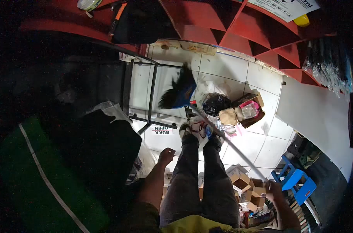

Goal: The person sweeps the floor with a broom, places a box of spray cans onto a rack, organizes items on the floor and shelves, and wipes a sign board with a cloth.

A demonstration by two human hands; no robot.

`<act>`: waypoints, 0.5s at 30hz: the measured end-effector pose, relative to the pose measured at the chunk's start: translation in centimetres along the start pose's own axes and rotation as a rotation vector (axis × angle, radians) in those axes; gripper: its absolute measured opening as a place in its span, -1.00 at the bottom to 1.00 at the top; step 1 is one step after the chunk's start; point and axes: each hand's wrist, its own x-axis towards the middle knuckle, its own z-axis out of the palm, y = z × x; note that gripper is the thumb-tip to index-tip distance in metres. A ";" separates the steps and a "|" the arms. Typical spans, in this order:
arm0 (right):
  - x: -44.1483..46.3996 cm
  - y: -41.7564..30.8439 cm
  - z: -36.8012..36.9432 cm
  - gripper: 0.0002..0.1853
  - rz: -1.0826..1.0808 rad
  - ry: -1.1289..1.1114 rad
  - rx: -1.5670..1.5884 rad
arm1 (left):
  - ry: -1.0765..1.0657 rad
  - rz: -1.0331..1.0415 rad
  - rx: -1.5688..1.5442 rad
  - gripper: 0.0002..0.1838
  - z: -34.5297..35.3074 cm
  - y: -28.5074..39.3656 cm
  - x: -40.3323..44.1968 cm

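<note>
My right hand is closed around the upper end of a broom handle at the lower right. The handle slants up and left to a broom head with a blue base and black bristles, held over the white tiles. My left hand hangs beside my left leg, its fingers curled, with nothing visible in them. Near my feet lie a black plastic bag, crumpled brown paper and an open cardboard box with pink and clear packaging in it.
Red shelving runs along the top. A black metal frame stands on the left, near a "BUKA OPEN" sign. A blue step stool is at the right. Cardboard boxes lie beside my legs.
</note>
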 end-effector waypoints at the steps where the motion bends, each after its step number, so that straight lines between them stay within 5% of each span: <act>1: 2.3 -0.4 -0.6 -0.70 -0.024 0.074 -0.037 | 0.001 0.017 0.005 -0.66 -0.4 0.2 -0.1; 7: 13.5 -6.8 -2.6 -0.64 -0.291 0.142 -0.158 | -0.008 -0.038 0.093 -0.66 0.3 -1.2 -0.7; 15: 24.2 -3.3 0.1 -0.60 -0.349 0.182 -0.155 | -0.020 -0.032 -0.026 -0.65 1.4 -4.5 -0.3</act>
